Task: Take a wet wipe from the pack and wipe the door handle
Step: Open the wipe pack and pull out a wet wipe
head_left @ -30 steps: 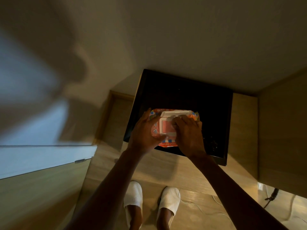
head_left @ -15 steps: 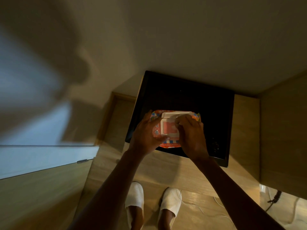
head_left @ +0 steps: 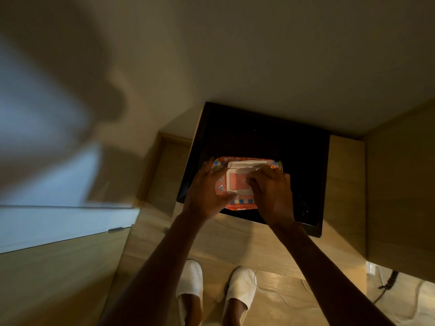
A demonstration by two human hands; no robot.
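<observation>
An orange and pink wet wipe pack lies flat on a black table top. Its white plastic lid is flipped up at the far side, showing the pink opening. My left hand presses on the pack's left end and holds it down. My right hand rests on the pack's right side with its fingertips at the opening; whether they pinch a wipe is hidden. No door handle is clearly in view.
A light wooden floor lies below, with my two white slippers. A pale door or panel with a small metal latch is at the left. A wooden cabinet side stands at the right, with a black cable beneath it.
The view has shifted slightly. My right hand's fingers have crept a little toward the pack's opening. The left hand still holds the pack down.
</observation>
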